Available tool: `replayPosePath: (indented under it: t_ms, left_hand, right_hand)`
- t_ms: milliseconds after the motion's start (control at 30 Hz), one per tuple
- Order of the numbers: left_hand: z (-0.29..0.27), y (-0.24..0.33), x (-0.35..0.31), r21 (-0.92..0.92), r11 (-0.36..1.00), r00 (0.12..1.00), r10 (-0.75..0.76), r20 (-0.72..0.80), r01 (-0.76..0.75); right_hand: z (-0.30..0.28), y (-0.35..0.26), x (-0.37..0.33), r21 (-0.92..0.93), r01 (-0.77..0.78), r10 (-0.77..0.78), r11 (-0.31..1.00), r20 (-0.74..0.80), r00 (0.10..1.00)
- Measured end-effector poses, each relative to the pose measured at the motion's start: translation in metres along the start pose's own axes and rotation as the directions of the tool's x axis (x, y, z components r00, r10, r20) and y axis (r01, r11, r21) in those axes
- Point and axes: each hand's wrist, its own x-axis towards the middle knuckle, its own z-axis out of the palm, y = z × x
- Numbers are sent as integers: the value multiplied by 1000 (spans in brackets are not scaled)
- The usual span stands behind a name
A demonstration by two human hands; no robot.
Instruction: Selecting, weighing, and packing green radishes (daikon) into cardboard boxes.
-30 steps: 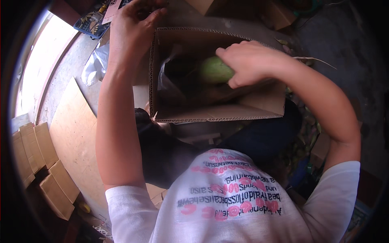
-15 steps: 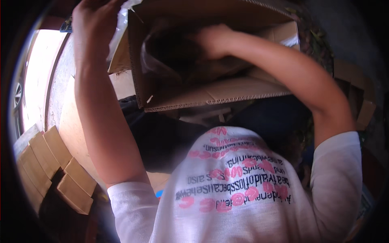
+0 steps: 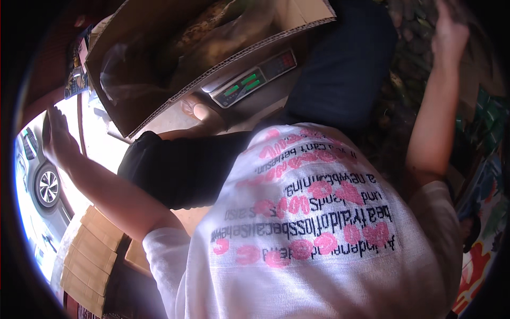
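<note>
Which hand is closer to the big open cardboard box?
Left. The left hand is just left of the open cardboard box; the right hand is farther away, out to the right past the dark trouser leg.

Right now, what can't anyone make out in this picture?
All in the head view:
- Cardboard box: far side cut off by the top edge.
- Its contents: shadow and blur hide what they are.
- Right hand: fingers blurred near the top edge; any contact with the dim pile is unclear.
- Scale: partly hidden by the box.
</note>
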Motion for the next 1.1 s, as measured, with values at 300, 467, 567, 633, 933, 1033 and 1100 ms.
replayPosePath:
  t_ms: [300, 467, 567, 633, 933, 1033, 1100]
  left_hand:
    - [-134, -48, -60, 334, 905, 965, -249, -88, 264]
    - [-183, -144, -108, 331, 808, 840, -538, 77, 487]
    - [-195, -160, -121, 425, 765, 768, -604, 214, 484]
    - [-206, -151, -130, 445, 757, 771, -605, 198, 479]
    - [-185, -160, -129, 357, 844, 768, -522, 372, 401]
    - [-143, -156, -130, 330, 865, 756, -493, 430, 377]
    - [-119, -146, -114, 313, 884, 754, -463, 467, 349]
  right_hand:
    - [-174, 362, -255, -598, -519, 700, 610, 100, 707]
    - [-186, 435, -436, -573, -221, 593, 789, 616, 518]
    - [-206, 442, -465, -574, -84, 545, 815, 708, 450]
    - [-180, 417, -457, -639, -7, 596, 769, 712, 371]
    - [-156, 326, -423, -754, 47, 752, 655, 657, 46]
    - [-186, 306, -428, -804, -60, 795, 592, 571, 203]
    - [-200, 313, -448, -853, -289, 885, 434, 343, 315]
